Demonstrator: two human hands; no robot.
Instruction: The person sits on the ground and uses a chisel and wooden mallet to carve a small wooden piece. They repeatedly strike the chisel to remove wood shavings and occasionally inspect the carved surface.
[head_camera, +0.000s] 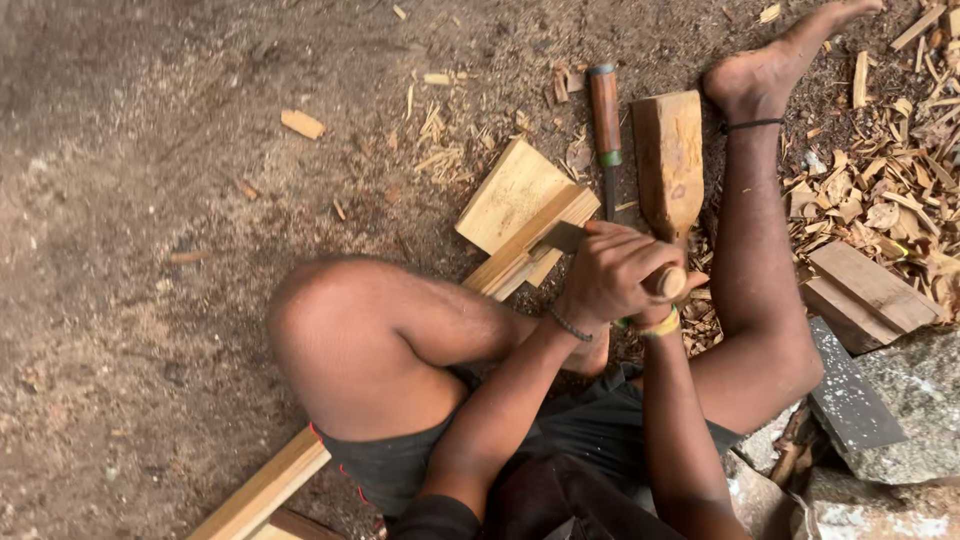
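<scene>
My left hand (608, 272), with a dark bracelet at the wrist, is wrapped around the wooden handle (671, 283) of a chisel. My right hand (668, 308), with a yellow band at the wrist, grips the same handle from below and is mostly hidden by the left. The chisel's metal blade (560, 237) rests on the end of a long pale plank (520, 255), which runs under my bent left leg (370, 340). A square wooden block (508, 192) lies against the plank's far end.
A second chisel (605, 108) with a brown handle and a wooden mallet (668, 148) lie on the dirt beyond my hands. My right leg and foot (752, 80) stretch past them. Wood chips (880, 190), offcuts (868, 292), a dark flat blade (850, 392) and grey stones (915, 400) sit at the right.
</scene>
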